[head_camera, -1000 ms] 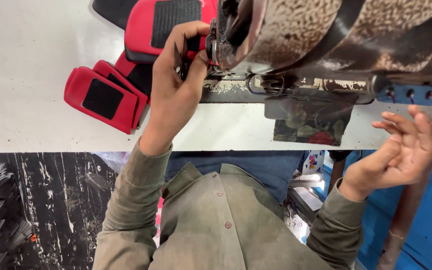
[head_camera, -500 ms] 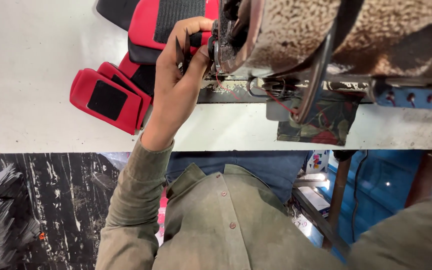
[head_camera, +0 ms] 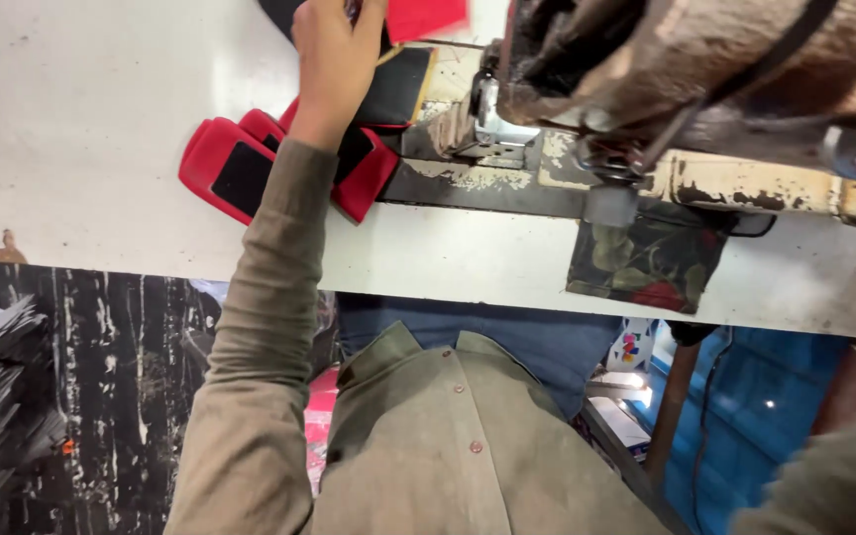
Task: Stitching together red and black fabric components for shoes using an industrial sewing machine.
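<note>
Left hand: the left hand (head_camera: 334,45) reaches up over the white table (head_camera: 81,129), fingers curled on a red-and-black padded piece (head_camera: 410,40) near the top edge; the fingertips run out of view, so how firm the grip is cannot be told.
Right hand: out of view; only a blurred sleeve shows at the lower right corner.
Work piece: beside the head of the worn sewing machine (head_camera: 686,69), touching the machine bed.
Stack: more red-and-black padded pieces (head_camera: 240,173) lie under the forearm.
Risk, snag: the piece could catch on the needle area, which sits close.
Risk, sweep: the sleeve could drag the stack toward the table edge.
Risk, fingers: the fingers are near moving parts, judging by the closeness.
</note>
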